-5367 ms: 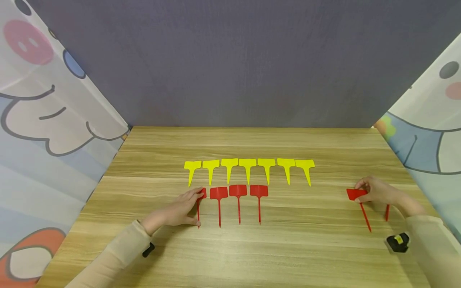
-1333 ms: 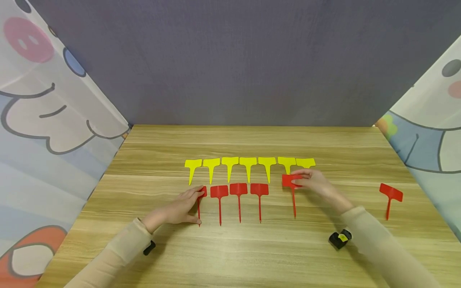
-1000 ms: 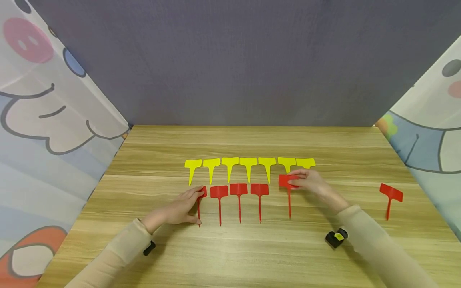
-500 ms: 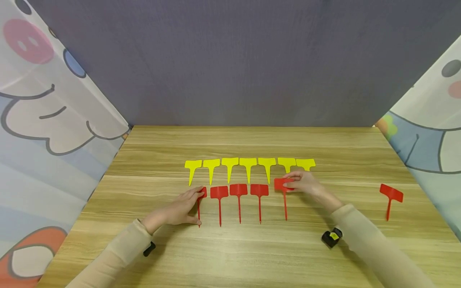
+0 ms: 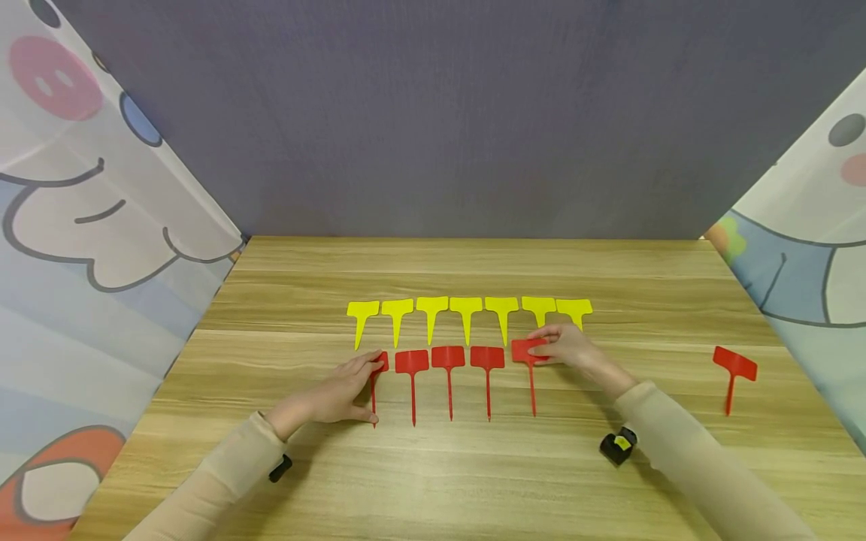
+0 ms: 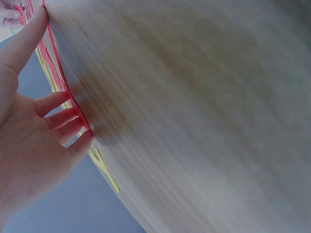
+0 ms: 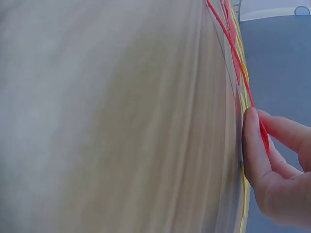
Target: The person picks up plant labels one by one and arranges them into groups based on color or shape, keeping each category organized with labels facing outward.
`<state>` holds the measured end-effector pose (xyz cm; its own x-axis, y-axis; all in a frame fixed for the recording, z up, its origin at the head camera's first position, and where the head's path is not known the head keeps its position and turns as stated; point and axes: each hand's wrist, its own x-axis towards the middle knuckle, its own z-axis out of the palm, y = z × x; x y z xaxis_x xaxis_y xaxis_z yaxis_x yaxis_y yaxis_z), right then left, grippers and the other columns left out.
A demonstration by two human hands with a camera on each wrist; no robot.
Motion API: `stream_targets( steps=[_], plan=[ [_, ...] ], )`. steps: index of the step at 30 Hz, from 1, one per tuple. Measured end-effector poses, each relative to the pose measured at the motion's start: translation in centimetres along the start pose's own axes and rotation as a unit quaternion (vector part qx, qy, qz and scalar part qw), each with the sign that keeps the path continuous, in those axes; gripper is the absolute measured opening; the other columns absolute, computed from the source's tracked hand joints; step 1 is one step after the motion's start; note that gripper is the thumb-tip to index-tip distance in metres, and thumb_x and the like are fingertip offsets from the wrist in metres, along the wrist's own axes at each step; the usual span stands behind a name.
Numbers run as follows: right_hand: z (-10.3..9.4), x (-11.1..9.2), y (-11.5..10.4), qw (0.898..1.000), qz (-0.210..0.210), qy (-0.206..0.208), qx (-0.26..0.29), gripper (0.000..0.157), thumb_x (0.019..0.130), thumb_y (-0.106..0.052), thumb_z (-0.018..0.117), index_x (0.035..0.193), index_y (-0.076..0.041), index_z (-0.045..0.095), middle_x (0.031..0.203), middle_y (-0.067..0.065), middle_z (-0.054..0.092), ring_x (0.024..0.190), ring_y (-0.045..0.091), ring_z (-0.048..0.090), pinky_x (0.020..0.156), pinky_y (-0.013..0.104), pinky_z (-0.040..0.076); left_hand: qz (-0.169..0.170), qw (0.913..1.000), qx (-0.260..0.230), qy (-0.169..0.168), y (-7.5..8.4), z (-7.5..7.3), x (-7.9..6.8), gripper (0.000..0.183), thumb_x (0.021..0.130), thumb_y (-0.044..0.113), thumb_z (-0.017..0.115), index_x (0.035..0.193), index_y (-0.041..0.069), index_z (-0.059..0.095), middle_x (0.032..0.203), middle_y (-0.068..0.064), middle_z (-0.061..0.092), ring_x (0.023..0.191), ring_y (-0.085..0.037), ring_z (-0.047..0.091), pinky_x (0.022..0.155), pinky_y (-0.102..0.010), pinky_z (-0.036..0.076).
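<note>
In the head view my right hand (image 5: 571, 352) pinches a red T-shaped plant label (image 5: 522, 350) by the right end of its head, stem pointing toward me. The right wrist view shows that label's head (image 7: 265, 138) between thumb and fingers, close over the table. My left hand (image 5: 334, 394) rests on the leftmost red label (image 5: 383, 362), fingers on its head and thumb at the stem's tip, partly covering it. Between the hands lie three more red labels (image 5: 448, 357) in a row. Another red label (image 5: 734, 362) lies alone at the far right, slightly turned.
Behind the red row runs a row of several yellow plant labels (image 5: 466, 304); my right hand overlaps the last ones. A grey panel (image 5: 473, 135) borders the wooden table (image 5: 433, 481) at the back. Printed cloths hang left and right. Black devices (image 5: 619, 446) sit under both wrists.
My right hand has brought the red label from the far right leftward to the end of the red row, and lately a little toward me. The left hand stays put.
</note>
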<state>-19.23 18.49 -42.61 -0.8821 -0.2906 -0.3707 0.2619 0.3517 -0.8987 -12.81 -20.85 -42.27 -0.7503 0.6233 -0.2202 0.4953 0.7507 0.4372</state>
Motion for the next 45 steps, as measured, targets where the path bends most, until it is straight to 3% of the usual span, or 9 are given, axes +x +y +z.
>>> stream_targets(
  steps=[12,20,23,27,31,37,45],
  plan=[
    [0.8,0.2,-0.1,1.000,-0.004,0.019,-0.002,0.033,0.078,0.008,0.060,0.108,0.018,0.051,0.071,0.005,0.058,0.064,0.010,0.061,0.063,0.029,0.053,0.000,1.0000,0.000,-0.002,0.0,0.0,-0.1,0.086,0.075,0.040,0.067,0.134,-0.006,0.026,0.143,-0.020,0.016,0.130,-0.036,0.014,0.103,-0.051,0.019],
    [1.2,0.2,0.0,0.995,-0.043,0.044,-0.079,0.027,0.075,0.008,0.063,0.100,0.015,0.057,0.059,0.005,0.043,0.055,0.012,0.060,0.056,0.028,0.053,0.001,1.0000,-0.007,0.002,0.1,-0.1,-0.1,0.086,0.074,0.038,0.068,0.134,-0.007,0.026,0.143,-0.020,0.016,0.130,-0.036,0.015,0.103,-0.052,0.019],
    [1.3,0.2,-0.1,0.986,-0.066,0.057,-0.139,0.024,0.073,0.006,0.065,0.096,0.012,0.061,0.057,0.005,0.043,0.049,0.011,0.055,0.051,0.025,0.052,0.001,1.0000,-0.007,0.004,0.1,-0.1,-0.1,0.085,0.074,0.038,0.069,0.134,-0.007,0.026,0.142,-0.020,0.017,0.130,-0.036,0.015,0.102,-0.052,0.019],
    [1.3,0.2,-0.3,0.962,-0.099,0.082,-0.240,0.021,0.070,-0.002,0.070,0.089,0.006,0.065,0.059,0.004,0.045,0.051,0.012,0.044,0.049,0.023,0.044,0.001,1.0000,-0.006,0.003,0.1,-0.1,-0.1,0.084,0.075,0.038,0.068,0.133,-0.006,0.027,0.143,-0.020,0.016,0.130,-0.036,0.015,0.102,-0.052,0.020],
    [1.3,0.3,-0.4,0.941,-0.114,0.091,-0.304,0.021,0.070,-0.007,0.072,0.087,0.003,0.066,0.067,0.006,0.051,0.061,0.016,0.043,0.053,0.025,0.038,0.003,1.0000,-0.007,0.004,0.1,-0.1,0.0,0.084,0.074,0.038,0.069,0.133,-0.006,0.027,0.142,-0.021,0.017,0.130,-0.036,0.015,0.102,-0.052,0.019],
    [1.3,0.1,-0.7,0.925,-0.125,0.092,-0.346,0.021,0.070,-0.010,0.074,0.085,0.002,0.066,0.073,0.009,0.057,0.066,0.018,0.048,0.058,0.029,0.041,0.002,0.9999,-0.012,0.005,0.2,-0.2,0.0,0.084,0.074,0.037,0.069,0.133,-0.006,0.027,0.142,-0.020,0.017,0.130,-0.036,0.015,0.103,-0.052,0.019],
    [1.5,-0.4,-0.8,0.921,-0.123,0.092,-0.358,0.021,0.072,-0.011,0.072,0.087,0.003,0.065,0.069,0.006,0.056,0.059,0.015,0.044,0.053,0.026,0.038,0.000,0.9999,-0.012,0.004,0.3,-0.3,-0.1,0.084,0.074,0.036,0.069,0.133,-0.006,0.027,0.142,-0.020,0.017,0.130,-0.037,0.015,0.103,-0.052,0.019]
  ],
)
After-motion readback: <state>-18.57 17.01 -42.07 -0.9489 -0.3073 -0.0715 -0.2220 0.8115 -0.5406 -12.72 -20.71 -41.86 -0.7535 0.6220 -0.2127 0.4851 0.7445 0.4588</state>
